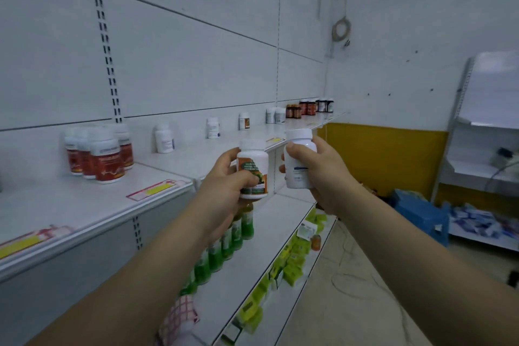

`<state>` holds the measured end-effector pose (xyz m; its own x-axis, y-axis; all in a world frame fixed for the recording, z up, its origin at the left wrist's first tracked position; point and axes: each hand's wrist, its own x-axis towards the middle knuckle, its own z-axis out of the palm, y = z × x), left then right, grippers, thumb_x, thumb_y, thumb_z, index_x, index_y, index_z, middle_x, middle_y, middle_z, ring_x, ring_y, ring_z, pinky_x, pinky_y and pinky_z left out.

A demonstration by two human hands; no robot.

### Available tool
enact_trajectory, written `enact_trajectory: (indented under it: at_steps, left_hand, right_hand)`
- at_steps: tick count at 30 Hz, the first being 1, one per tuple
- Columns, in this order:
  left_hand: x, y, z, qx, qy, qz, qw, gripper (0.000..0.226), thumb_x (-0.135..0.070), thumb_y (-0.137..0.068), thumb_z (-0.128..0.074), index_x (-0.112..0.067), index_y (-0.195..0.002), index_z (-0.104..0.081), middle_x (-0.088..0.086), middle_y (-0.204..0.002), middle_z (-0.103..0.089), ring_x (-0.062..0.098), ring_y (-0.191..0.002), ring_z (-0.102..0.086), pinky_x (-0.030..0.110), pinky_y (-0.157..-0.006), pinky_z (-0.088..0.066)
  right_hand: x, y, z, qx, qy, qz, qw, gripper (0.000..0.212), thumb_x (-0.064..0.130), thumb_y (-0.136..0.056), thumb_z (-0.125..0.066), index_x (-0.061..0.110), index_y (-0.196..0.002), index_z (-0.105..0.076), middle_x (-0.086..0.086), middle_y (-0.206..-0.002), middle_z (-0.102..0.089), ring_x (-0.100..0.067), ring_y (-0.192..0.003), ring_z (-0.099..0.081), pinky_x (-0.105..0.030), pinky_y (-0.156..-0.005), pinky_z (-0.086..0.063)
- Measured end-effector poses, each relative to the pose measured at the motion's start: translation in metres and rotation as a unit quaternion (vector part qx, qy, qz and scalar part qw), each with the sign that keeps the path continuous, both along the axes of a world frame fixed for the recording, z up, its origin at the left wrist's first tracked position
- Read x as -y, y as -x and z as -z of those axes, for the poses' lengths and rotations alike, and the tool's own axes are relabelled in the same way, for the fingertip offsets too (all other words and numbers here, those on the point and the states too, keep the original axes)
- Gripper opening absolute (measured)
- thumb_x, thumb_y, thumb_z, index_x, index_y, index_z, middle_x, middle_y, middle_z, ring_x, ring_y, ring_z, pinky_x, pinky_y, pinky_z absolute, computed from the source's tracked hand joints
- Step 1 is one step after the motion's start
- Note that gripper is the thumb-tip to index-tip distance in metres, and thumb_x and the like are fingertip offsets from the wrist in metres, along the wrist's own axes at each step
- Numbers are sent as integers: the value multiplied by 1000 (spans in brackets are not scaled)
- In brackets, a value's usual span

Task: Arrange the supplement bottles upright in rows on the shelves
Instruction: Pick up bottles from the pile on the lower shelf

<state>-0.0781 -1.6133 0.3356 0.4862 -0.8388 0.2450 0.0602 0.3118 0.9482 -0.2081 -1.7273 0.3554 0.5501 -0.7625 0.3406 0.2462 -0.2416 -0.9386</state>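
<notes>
1. Gripped at mid-frame are two bottles, one in each hand: the left hand [222,185] is curled round an orange-and-green labelled bottle [252,168], and the right hand [320,174] is wrapped round a plain white bottle [299,163]. Both are held upright, caps up, just beside each other in front of the edge of the top shelf [84,205].
2. At the left of the frame, a cluster of red-labelled bottles [98,154] is seen standing upright on the top shelf, near the back panel. A pink-and-yellow price tag [157,189] is fixed to the shelf edge below and to the right of the cluster.
3. Further right along the same shelf, three single white bottles [163,139] are spaced well apart by the back panel. They are followed by a pair of white bottles [275,115] and then a group of brown bottles [307,107] at the far end.
4. Below the hands, a row of green bottles [224,241] is lined up on the lower shelf [252,261], partly hidden by the left forearm. A pink checked cloth [179,314] is seen at the bottom centre.
5. Right of that row, yellow-green boxes [292,261] are piled loosely on the lowest shelf.
6. At the right of the frame, a yellow wall panel [387,160] is seen, with a blue object [421,211] on the floor below it and a white shelf unit [483,121] at the far edge
</notes>
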Motion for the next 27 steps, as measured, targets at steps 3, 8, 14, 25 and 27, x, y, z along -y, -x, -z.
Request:
enact_trajectory:
  at_steps: [3,8,14,25,27]
  left_hand:
    - [77,24,2,-3,2,4,1000,45,5,-84,-52,-37,-101,-51,3,-100,-62,21,-85,-63,39,-75,-57]
    - [193,47,-10,-33,-2,10,999,45,5,-84,-54,-28,-115,-50,7,-104,-60,23,-87,-64,40,-71,-58]
    - [294,31,-24,34,-56,-33,997,56,1,-79,-65,-20,-125,-43,6,-109,-61,25,-94,-64,42,-78,-57]
    - [448,-84,-28,183,-99,-128,970,47,-3,-73,-75,-25,-102,-45,8,-101,-60,22,-90,-66,44,-83,-55]
    - [473,-107,-31,196,-106,-162,961,48,-4,-73,-75,-23,-105,-44,6,-99,-58,22,-90,-64,45,-84,-54]
  right_hand:
    - [74,22,3,-13,20,8,1000,33,30,-84,-68,23,-113,-56,-10,-102,-66,-23,-83,-69,-33,-63,-52]
    - [189,46,-7,-32,19,5,999,26,29,-85,-68,26,-107,-55,-9,-101,-64,-25,-86,-67,-42,-69,-58]
    - [295,29,-14,-16,-1,-20,1000,25,30,-82,-71,24,-103,-57,-10,-98,-66,-27,-88,-68,-38,-69,-58]
    - [474,-103,-13,-42,65,-63,995,24,37,-76,-72,29,-95,-60,0,-95,-67,-16,-82,-67,-33,-65,-56]
    - [503,-127,-17,-50,72,-75,993,28,43,-73,-72,30,-96,-61,0,-97,-68,-17,-85,-68,-36,-73,-57]
